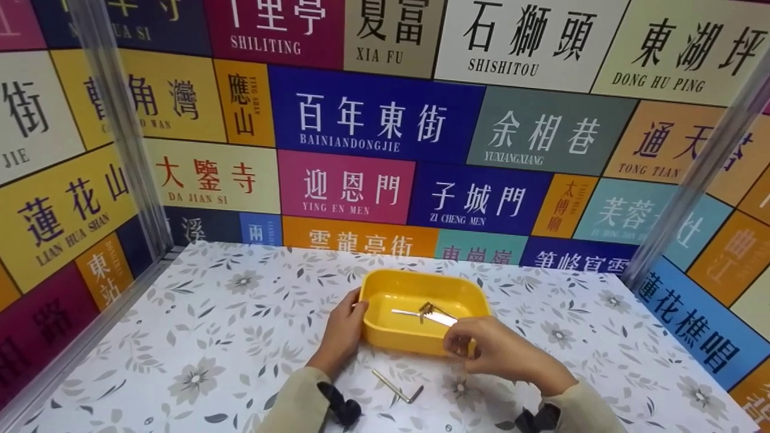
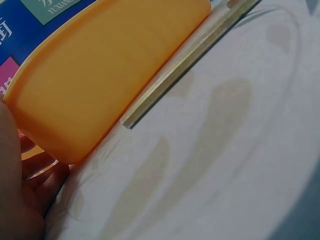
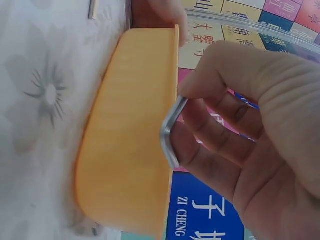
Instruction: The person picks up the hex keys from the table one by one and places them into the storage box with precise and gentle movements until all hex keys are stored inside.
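Note:
A yellow plastic bin [image 1: 400,341] stands on the table. My left hand [image 1: 343,331] grips its left end, thumb at the rim and fingers around the outside. Over the front right rim, my right hand [image 1: 496,349] pinches a silver hex key [image 3: 167,131] by its bent end, which shows in the right wrist view; the shaft points into the bin. Inside lie several small brass-coloured hex keys [image 1: 428,310], overlapping the held shaft in the head view. A longer brass-coloured hex key [image 1: 391,383] lies on the table in front of the bin.
The table [image 1: 252,343] has a white cover with grey flowers and leaves. Behind it rises a wall of coloured name panels [image 1: 376,123], with clear upright corner strips [image 1: 129,126] at left and right. Dark straps [image 1: 340,406] cross both sleeves.

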`<move>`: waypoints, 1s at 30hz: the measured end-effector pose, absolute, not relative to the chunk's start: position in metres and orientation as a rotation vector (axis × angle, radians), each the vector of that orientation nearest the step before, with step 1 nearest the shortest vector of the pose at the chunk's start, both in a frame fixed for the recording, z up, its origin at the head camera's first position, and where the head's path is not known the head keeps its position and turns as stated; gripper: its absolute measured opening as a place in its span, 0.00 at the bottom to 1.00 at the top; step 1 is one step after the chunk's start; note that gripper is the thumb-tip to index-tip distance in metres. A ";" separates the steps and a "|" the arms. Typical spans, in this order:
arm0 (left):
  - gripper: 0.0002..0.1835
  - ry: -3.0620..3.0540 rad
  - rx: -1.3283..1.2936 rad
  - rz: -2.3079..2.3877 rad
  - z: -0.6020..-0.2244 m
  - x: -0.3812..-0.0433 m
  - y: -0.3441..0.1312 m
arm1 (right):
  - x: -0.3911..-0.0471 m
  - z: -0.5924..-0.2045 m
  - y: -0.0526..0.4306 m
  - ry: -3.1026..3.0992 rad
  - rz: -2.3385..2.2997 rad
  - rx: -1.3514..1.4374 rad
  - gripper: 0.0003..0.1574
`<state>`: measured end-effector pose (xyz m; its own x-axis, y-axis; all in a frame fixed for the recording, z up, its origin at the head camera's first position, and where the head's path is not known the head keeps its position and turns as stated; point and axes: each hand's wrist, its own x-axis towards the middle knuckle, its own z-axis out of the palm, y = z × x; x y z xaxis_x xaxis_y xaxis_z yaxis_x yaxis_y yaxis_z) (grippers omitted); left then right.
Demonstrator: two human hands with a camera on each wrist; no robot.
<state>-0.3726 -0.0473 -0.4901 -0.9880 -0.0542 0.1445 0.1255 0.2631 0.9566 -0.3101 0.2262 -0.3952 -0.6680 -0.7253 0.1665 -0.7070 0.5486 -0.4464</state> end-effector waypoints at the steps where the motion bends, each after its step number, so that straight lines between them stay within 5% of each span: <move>1: 0.26 -2.372 -0.073 -1.813 -0.490 -0.372 -0.048 | -0.312 -0.393 0.225 2.738 -0.753 -1.281 0.18; 30: 0.26 -2.400 -0.047 -1.830 -0.488 -0.374 -0.048 | -0.390 -0.385 0.176 2.805 -0.487 -1.284 0.16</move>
